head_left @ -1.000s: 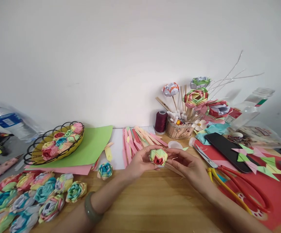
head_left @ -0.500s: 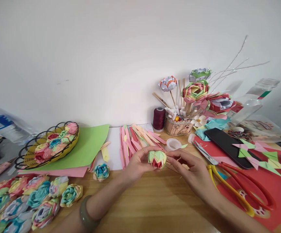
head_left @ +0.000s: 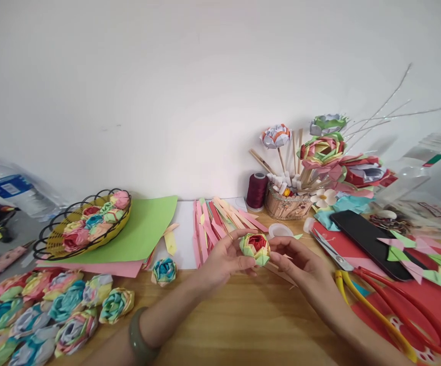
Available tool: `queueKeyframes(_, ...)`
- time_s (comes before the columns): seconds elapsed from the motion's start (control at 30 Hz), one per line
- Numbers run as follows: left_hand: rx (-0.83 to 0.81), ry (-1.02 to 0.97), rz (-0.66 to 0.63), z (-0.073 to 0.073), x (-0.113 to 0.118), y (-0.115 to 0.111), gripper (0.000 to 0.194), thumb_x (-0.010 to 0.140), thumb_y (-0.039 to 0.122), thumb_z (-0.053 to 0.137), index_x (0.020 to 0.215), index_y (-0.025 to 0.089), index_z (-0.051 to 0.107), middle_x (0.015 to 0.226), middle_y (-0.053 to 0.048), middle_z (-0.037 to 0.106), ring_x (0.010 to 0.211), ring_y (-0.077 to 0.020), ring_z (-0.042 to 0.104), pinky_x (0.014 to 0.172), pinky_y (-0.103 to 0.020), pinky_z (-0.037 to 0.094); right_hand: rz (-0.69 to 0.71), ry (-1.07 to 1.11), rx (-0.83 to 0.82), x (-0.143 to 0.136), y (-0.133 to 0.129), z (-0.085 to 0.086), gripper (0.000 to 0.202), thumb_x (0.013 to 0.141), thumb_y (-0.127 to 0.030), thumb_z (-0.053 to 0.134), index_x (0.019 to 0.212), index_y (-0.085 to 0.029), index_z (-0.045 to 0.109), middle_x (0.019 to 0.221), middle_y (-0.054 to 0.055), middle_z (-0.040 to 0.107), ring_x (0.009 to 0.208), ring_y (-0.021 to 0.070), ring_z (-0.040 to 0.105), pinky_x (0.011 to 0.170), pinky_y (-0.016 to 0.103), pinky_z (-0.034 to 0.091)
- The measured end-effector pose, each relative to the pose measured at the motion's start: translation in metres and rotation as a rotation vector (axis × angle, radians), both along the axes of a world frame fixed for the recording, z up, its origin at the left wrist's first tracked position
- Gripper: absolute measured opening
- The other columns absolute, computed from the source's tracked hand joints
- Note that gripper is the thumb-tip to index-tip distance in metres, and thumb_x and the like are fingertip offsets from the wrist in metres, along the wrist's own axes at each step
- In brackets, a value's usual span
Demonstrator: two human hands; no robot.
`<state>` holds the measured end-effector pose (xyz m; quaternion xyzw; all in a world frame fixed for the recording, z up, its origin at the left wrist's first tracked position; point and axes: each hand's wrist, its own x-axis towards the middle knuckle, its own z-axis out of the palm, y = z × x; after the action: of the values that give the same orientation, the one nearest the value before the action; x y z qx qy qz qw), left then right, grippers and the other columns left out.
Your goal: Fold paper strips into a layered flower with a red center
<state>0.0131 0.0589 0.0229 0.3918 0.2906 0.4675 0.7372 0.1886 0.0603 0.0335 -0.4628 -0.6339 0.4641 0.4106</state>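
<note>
Between my hands, above the wooden table (head_left: 224,325), is a small folded paper flower (head_left: 256,248) with a red centre and pale green outer petals. My left hand (head_left: 226,259) grips its left side, thumb in front and fingers behind. On the other side, my right hand (head_left: 294,262) pinches the flower's right edge between thumb and fingers. The red centre faces up toward me. Just behind the hands lie folded paper strips (head_left: 208,223) in pink, yellow and red, along with a clear round roll (head_left: 280,231).
At left, several paper flowers (head_left: 67,300) lie in rows near a yellow basket (head_left: 106,236) of more flowers. Large scissors (head_left: 342,262) and a black phone (head_left: 369,244) lie on red paper at right. Purple thread (head_left: 257,190) stands beside a box (head_left: 287,203) holding flowers on sticks.
The paper flower has tipped in my hands, so its red centre now faces up instead of toward the front. My right thumb has shifted along its edge. The whole view has moved slightly left.
</note>
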Motion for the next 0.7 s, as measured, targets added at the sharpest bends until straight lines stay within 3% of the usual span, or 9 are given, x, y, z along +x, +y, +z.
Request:
queueKeyframes(0.1,-0.021,-0.042,-0.100,-0.001,-0.003,-0.001,0.047,0.070,0.026,0.066,0.115,0.025,0.052,0.107,-0.008,0.058,0.080,-0.0147,0.057,0.061,-0.024,0.050,-0.023,-0.007,0.132,0.001,0.001,-0.003,0.038,0.071,-0.041,0.063,0.105,-0.025,0.057,0.091,0.004,0.056,0.076,0.0166,0.055,0.062,0.027,0.048)
queueKeyframes(0.23,-0.078,-0.097,-0.230,-0.004,0.000,-0.004,0.047,0.080,0.038,0.052,0.124,0.027,0.042,0.112,-0.010,0.057,0.088,-0.0189,0.060,0.064,-0.028,0.050,0.047,-0.008,0.152,-0.001,-0.001,-0.009,0.040,0.070,-0.043,0.064,0.106,-0.025,0.060,0.072,0.001,0.051,0.063,0.0145,0.052,0.056,0.026,0.046)
queueKeyframes(0.4,-0.070,-0.169,-0.192,-0.006,0.010,-0.008,0.046,0.080,0.050,0.044,0.118,0.025,0.045,0.111,-0.010,0.057,0.088,-0.0179,0.060,0.068,-0.030,0.050,-0.018,-0.146,0.314,-0.001,-0.003,-0.014,0.034,0.069,-0.040,0.067,0.097,-0.022,0.061,0.066,0.000,0.050,0.059,0.0140,0.048,0.053,0.025,0.041)
queueKeyframes(0.5,-0.055,-0.153,-0.182,-0.005,0.011,-0.010,0.050,0.080,0.052,0.041,0.120,0.022,0.045,0.108,-0.011,0.058,0.087,-0.0180,0.060,0.071,-0.031,0.049,-0.010,-0.213,0.396,-0.001,-0.004,-0.012,0.040,0.070,-0.038,0.067,0.106,-0.025,0.058,0.067,-0.001,0.049,0.060,0.0142,0.046,0.054,0.026,0.040)
queueKeyframes(0.6,-0.060,-0.098,-0.156,-0.005,0.011,-0.011,0.048,0.081,0.049,0.043,0.121,0.022,0.045,0.103,-0.011,0.059,0.085,-0.0175,0.060,0.074,-0.033,0.048,0.055,-0.225,0.392,-0.002,-0.005,-0.007,0.048,0.071,-0.039,0.066,0.116,-0.028,0.054,0.066,-0.001,0.046,0.060,0.0145,0.045,0.053,0.025,0.039)
queueKeyframes(0.7,-0.057,-0.073,-0.149,-0.006,0.011,-0.013,0.048,0.080,0.049,0.045,0.120,0.023,0.047,0.100,-0.010,0.060,0.083,-0.0172,0.059,0.074,-0.034,0.049,0.081,-0.201,0.360,-0.003,-0.006,-0.005,0.045,0.070,-0.040,0.066,0.112,-0.029,0.058,0.064,-0.002,0.045,0.058,0.0139,0.044,0.051,0.025,0.038)
